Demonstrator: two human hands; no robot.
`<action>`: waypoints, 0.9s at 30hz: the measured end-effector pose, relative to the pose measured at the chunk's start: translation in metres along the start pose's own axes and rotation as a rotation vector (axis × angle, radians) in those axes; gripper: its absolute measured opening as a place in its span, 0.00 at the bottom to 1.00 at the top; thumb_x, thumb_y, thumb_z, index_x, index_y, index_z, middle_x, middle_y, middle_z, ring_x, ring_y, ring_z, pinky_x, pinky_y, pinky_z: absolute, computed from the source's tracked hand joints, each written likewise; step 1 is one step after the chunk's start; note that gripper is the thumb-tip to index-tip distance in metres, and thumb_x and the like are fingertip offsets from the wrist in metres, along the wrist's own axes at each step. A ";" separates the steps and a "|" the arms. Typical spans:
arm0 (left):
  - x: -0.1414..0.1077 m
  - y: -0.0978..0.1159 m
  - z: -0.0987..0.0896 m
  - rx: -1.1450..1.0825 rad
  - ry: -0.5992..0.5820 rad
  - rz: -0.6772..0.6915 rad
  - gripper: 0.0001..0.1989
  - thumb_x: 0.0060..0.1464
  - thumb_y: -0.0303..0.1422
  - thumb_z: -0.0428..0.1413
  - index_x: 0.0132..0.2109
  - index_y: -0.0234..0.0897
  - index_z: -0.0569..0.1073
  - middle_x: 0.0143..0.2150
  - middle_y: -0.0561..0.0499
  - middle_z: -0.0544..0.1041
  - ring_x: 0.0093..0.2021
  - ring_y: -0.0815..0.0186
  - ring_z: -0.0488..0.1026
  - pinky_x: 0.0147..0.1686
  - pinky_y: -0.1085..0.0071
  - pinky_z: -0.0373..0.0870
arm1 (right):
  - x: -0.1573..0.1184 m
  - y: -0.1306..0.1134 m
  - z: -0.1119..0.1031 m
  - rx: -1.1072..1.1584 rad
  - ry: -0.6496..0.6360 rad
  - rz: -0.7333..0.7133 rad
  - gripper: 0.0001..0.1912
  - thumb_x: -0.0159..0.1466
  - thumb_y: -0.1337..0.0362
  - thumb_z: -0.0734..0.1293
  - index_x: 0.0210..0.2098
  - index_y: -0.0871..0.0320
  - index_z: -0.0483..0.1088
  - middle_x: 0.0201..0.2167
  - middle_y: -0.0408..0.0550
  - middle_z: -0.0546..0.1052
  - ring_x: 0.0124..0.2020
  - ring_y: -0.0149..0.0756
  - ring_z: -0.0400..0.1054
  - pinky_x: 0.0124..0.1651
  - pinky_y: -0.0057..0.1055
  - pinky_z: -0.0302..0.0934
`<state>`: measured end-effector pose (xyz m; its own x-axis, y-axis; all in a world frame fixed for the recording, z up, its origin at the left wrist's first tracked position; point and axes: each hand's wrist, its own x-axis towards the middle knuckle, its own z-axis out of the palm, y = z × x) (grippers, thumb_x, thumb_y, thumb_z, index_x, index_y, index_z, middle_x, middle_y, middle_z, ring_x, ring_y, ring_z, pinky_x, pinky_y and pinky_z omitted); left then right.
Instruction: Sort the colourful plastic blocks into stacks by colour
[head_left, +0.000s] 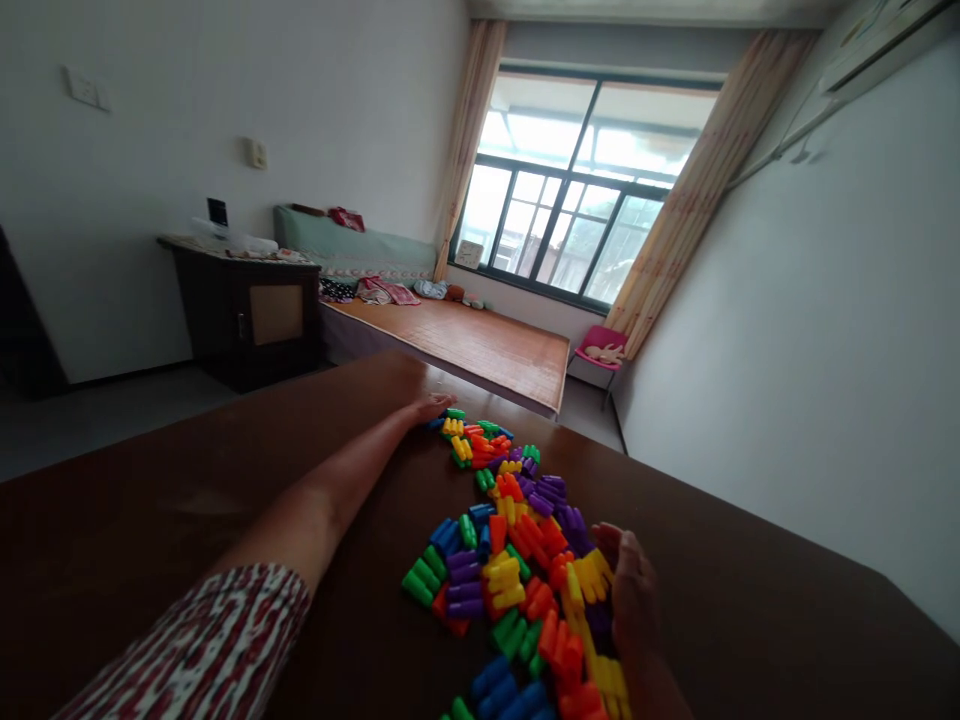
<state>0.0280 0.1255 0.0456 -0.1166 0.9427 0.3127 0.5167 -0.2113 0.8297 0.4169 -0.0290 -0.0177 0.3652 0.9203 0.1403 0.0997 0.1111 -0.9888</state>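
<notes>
Many plastic pieces in red, yellow, green, blue and purple lie in a long, loose pile on the dark brown table [750,560]. My left hand [435,405] is stretched out to the far end of the pile, beside green and blue pieces [454,413], its fingers extended. At the pile's right side, my right hand [628,580] rests edge-on against yellow pieces [592,574], fingers slightly curved and not wrapped round anything. Purple pieces [574,528] lie near its fingertips, and blue ones [510,690] sit at the near end.
Beyond the table stands a bed with a brown mat [480,345], with cloths along its far side. A dark cabinet [277,315] is at the left, a pink chair [600,345] at the right. The table's far edges slope away on both sides.
</notes>
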 end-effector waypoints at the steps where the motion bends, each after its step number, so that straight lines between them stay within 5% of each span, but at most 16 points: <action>1: 0.004 0.000 0.007 0.002 -0.057 0.013 0.26 0.55 0.54 0.49 0.36 0.36 0.79 0.40 0.44 0.82 0.43 0.58 0.77 0.47 0.68 0.70 | 0.000 -0.001 0.000 0.000 0.003 0.006 0.28 0.61 0.41 0.58 0.40 0.58 0.73 0.41 0.51 0.80 0.45 0.44 0.74 0.50 0.39 0.66; 8: 0.007 0.010 0.045 -0.047 -0.516 0.124 0.18 0.47 0.50 0.59 0.37 0.41 0.82 0.37 0.54 0.83 0.39 0.65 0.77 0.41 0.78 0.70 | 0.000 0.000 0.000 0.009 0.009 0.009 0.27 0.61 0.41 0.58 0.40 0.58 0.72 0.40 0.51 0.79 0.43 0.43 0.74 0.49 0.38 0.66; 16: -0.050 0.042 0.073 -0.115 -0.760 0.341 0.23 0.54 0.50 0.55 0.46 0.37 0.80 0.49 0.49 0.79 0.49 0.60 0.74 0.50 0.71 0.69 | 0.000 -0.009 0.001 -0.326 0.124 -0.147 0.25 0.64 0.48 0.53 0.44 0.57 0.73 0.44 0.52 0.77 0.47 0.45 0.70 0.49 0.38 0.62; 21: -0.089 0.083 0.079 -0.171 -0.868 0.431 0.22 0.54 0.49 0.57 0.46 0.38 0.80 0.49 0.47 0.79 0.52 0.58 0.74 0.54 0.67 0.67 | 0.000 -0.012 0.006 -0.269 0.049 -0.148 0.26 0.65 0.48 0.52 0.45 0.58 0.71 0.45 0.54 0.77 0.47 0.43 0.70 0.50 0.38 0.62; 24: -0.083 0.098 0.082 -0.218 -0.947 0.426 0.23 0.55 0.50 0.56 0.44 0.36 0.81 0.50 0.45 0.79 0.52 0.56 0.74 0.54 0.65 0.67 | 0.000 -0.010 0.010 -0.098 0.082 -0.126 0.25 0.65 0.48 0.53 0.44 0.58 0.71 0.44 0.53 0.77 0.44 0.41 0.71 0.47 0.35 0.64; 27: -0.053 0.097 0.091 -0.191 -0.755 0.317 0.27 0.57 0.52 0.51 0.45 0.34 0.80 0.49 0.44 0.79 0.52 0.55 0.74 0.53 0.62 0.68 | 0.001 -0.008 0.013 -0.010 0.085 -0.112 0.24 0.65 0.48 0.54 0.43 0.58 0.70 0.43 0.53 0.78 0.40 0.40 0.72 0.43 0.34 0.66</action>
<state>0.1618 0.0790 0.0675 0.6437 0.7366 0.2077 0.2686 -0.4715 0.8399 0.4048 -0.0238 -0.0107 0.4288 0.8671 0.2536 0.1535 0.2067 -0.9663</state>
